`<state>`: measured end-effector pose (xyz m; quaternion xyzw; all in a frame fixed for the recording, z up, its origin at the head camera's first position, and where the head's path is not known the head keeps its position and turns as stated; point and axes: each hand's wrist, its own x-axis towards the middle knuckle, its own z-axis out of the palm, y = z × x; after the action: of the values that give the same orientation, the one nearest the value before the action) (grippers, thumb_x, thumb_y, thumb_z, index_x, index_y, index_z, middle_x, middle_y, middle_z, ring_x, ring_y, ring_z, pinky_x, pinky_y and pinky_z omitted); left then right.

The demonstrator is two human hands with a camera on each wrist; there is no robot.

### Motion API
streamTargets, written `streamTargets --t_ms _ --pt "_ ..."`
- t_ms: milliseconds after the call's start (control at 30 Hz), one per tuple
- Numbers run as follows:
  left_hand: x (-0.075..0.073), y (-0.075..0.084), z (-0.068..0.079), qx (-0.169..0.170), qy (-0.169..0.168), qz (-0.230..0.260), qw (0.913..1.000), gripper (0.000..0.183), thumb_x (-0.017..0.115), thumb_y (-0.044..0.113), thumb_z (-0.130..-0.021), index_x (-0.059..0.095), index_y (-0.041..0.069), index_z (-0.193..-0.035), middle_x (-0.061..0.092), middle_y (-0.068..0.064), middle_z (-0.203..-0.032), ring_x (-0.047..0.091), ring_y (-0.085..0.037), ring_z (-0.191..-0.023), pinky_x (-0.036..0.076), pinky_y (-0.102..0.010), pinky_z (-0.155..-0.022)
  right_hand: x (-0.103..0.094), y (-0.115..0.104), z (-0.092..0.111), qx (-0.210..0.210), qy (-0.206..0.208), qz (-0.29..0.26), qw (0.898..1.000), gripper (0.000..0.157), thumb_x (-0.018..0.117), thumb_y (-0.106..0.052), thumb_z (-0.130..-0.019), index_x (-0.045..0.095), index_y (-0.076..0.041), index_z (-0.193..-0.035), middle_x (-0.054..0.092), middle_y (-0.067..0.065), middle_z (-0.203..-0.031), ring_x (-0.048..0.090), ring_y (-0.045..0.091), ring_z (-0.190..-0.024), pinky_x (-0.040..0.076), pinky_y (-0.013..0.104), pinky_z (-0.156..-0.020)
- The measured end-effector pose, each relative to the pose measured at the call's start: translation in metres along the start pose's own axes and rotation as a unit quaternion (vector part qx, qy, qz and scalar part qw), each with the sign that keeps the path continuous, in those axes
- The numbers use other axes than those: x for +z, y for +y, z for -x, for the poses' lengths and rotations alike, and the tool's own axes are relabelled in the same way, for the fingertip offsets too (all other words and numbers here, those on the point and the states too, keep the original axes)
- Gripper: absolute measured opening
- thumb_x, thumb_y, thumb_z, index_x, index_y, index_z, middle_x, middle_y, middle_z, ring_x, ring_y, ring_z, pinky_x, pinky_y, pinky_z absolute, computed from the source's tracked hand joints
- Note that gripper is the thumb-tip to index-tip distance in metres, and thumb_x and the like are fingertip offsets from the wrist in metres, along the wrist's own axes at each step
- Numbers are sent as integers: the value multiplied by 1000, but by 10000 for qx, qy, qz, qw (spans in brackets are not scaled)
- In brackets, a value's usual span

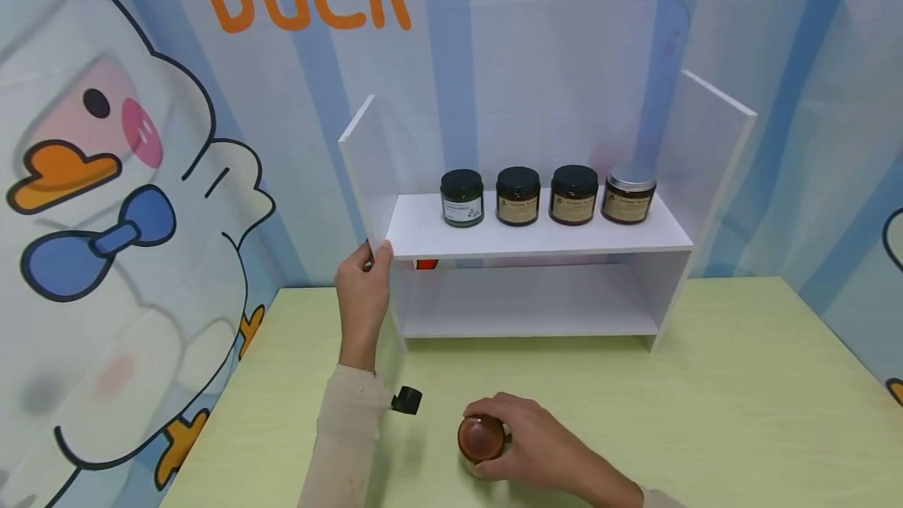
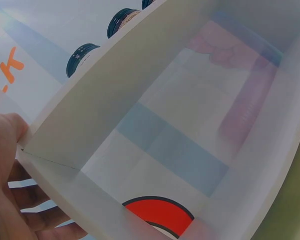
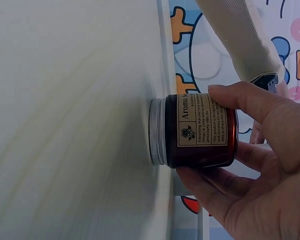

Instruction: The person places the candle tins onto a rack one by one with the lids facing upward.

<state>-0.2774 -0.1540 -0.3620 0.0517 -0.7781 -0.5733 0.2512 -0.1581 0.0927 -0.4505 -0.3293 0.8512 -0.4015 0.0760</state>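
My right hand (image 1: 539, 439) grips an amber scented-candle jar (image 1: 481, 438) low at the front of the table. In the right wrist view the jar is upside down, its silver lid (image 3: 158, 131) toward the tabletop and its tan label (image 3: 202, 120) facing the camera. Whether the lid touches the table I cannot tell. My left hand (image 1: 363, 288) holds the left side panel of a white two-tier shelf (image 1: 543, 241) at the upper board's height, thumb in front and fingers behind. In the left wrist view, several fingers (image 2: 50, 217) show behind that panel.
Along the upper board stand a white-labelled black-lidded jar (image 1: 462, 198), two tan-labelled black-lidded jars (image 1: 518, 196) (image 1: 574, 194) and a silver-lidded jar (image 1: 629, 194). The shelf stands at the back of the pale green table (image 1: 748, 398), before a duck-print backdrop (image 1: 550, 38).
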Motion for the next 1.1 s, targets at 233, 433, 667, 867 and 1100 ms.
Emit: streamTargets --t_ms 233,433,667,867,1100 --pt "0 0 0 2 2 1 10000 44 56 39 -101 70 9 -130 71 -10 -115 56 -23 -85 45 -38 -69 -3 2 4 -41 77 54 9999 42 85 -25 -80 68 -27 -118 63 -15 -101 59 0 -90 53 27 -79" --pt "0 0 0 2 19 4 10000 43 56 38 -101 71 9 -128 71 -10 -112 56 -24 -84 44 -39 -67 -8 4 6 42 62 12 10000 41 85 -26 -80 69 -28 -117 63 -16 -99 59 1 -90 53 27 -79" --pt "0 1 0 -22 21 -23 10000 42 56 38 -101 71 9 -128 71 -10 -111 55 -23 -83 43 -38 -67 -13 7 9 122 50 33 9999 40 86 -28 -80 69 -29 -116 64 -15 -100 59 2 -91 53 28 -80" --pt "-1 2 0 -18 25 -25 10000 41 56 38 -101 72 9 -125 71 -10 -109 55 -24 -83 43 -38 -67 -16 9 11 77 146 115 9998 38 86 -29 -81 69 -31 -115 64 -17 -99 59 1 -90 52 28 -80" --pt "-1 1 0 -37 -31 -11 10000 42 56 39 -101 71 10 -128 71 -9 -115 57 -24 -86 45 -38 -69 -20 11 15 111 196 178 9996 39 86 -30 -81 69 -28 -116 64 -17 -99 59 1 -89 52 28 -78"
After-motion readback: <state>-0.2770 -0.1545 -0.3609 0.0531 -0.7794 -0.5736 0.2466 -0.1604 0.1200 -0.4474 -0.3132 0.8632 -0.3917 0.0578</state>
